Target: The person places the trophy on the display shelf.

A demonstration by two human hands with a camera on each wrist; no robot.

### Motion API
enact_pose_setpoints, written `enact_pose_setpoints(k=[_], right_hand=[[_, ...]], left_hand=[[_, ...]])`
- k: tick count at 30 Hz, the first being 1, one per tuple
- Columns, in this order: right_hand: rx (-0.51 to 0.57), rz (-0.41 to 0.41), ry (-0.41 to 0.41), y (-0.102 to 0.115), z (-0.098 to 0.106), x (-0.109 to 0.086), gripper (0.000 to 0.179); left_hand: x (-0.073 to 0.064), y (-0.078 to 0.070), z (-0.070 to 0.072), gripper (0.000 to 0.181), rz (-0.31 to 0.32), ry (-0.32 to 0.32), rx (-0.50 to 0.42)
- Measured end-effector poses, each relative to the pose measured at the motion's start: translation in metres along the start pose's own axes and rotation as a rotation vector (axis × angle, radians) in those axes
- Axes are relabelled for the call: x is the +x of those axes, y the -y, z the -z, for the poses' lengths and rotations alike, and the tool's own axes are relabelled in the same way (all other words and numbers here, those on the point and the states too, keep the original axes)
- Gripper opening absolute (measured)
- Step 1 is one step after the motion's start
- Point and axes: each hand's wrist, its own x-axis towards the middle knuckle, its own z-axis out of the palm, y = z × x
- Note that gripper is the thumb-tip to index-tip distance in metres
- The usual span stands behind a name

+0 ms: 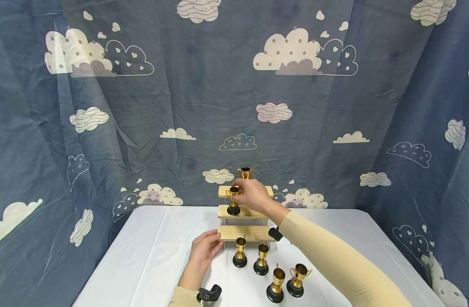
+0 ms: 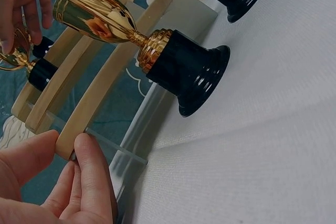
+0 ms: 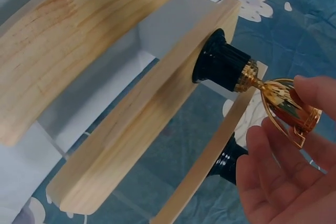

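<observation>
Cloud-printed cloth (image 1: pixel 196 94) hangs behind the white surface (image 1: pixel 153 251), where I see a three-tier wooden stand (image 1: pixel 246 233) near the back edge. One upper trophy (image 1: pixel 245 172) tops it; the gold trophy (image 1: pixel 233 209) is at the middle tier's left end, its cup pinched by my right hand (image 1: pixel 255 195), forearm reaching across the stand's right side. My left hand (image 1: pixel 204 248) grips the bottom tier's left end. Four trophies (image 1: pixel 262 259) stand in front.

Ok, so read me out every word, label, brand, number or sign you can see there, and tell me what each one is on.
There are none I can read.
Trophies and wooden stand: no lettering shows on the sides in view.
Curtain: printed clouds and hearts only, no words.
Black device on the left wrist: any marking is too small to read.
</observation>
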Motion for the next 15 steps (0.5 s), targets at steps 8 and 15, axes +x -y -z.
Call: enact_pose_setpoints(k=[8,15], right_hand=[[-0.018,0.012,0.011,-0.003,0.005,-0.004,0.053],[-0.039,-0.003,0.063,-0.001,0.013,-0.009,0.059]], left_hand=[[-0.001,0.000,-0.001,0.039,-0.005,0.004,0.003],[-0.003,0.000,-0.001,0.038,-0.005,-0.001,-0.004]])
